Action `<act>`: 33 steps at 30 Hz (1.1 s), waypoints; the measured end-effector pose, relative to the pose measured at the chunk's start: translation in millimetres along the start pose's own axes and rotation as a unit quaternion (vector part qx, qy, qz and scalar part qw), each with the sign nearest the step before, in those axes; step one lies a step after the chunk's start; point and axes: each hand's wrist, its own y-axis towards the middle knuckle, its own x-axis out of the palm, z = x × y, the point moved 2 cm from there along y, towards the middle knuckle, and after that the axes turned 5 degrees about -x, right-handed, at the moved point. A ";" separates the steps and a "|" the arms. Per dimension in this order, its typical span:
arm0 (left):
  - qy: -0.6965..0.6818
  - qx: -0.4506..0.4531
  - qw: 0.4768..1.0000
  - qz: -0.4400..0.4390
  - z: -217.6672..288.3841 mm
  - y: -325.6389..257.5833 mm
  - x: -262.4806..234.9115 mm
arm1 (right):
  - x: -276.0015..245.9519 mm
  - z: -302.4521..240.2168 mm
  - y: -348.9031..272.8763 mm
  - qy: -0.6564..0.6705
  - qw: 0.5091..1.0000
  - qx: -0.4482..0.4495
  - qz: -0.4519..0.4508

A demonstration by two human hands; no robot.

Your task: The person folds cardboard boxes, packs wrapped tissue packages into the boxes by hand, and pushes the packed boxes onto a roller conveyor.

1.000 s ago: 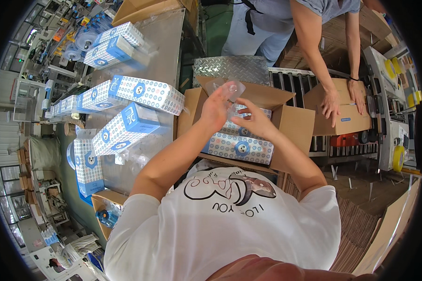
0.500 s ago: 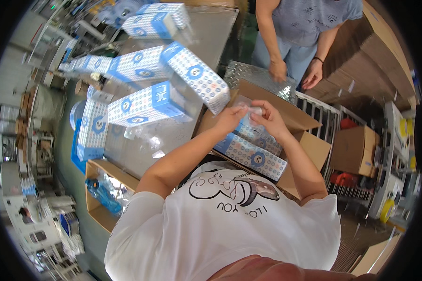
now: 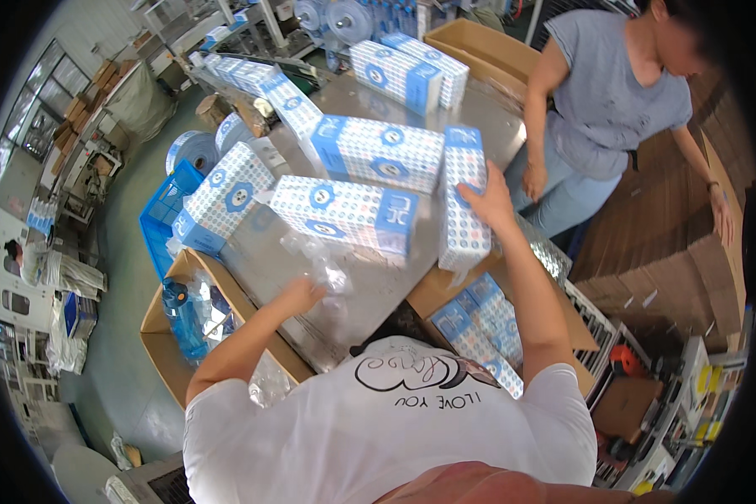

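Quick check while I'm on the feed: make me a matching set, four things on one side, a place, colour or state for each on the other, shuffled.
Things
1. Right hand
2. Left hand
3. Blue bottle
4. Co-worker's top

Place, colour or state
A. Inside the open cardboard box on the left
B. Grey
C. Touching a patterned pack by the table's right edge
D. Next to crumpled clear film above the metal table

Right pairs
1-C
2-D
3-A
4-B
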 end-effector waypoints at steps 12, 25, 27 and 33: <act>0.133 0.307 0.880 0.337 89.2 160.0 -133.7 | 43.1 -13.7 70.9 -0.161 0.951 0.192 -0.183; -0.165 0.079 0.977 0.113 168.9 302.9 -168.0 | -200.0 30.8 -106.5 0.685 0.713 0.131 0.068; -0.559 0.120 0.812 -0.114 205.6 288.5 -168.6 | -190.8 11.8 -136.6 0.713 0.647 0.069 0.261; -0.677 0.149 0.666 -0.275 334.2 182.0 -97.5 | -219.3 79.6 -218.1 0.634 0.678 0.132 0.348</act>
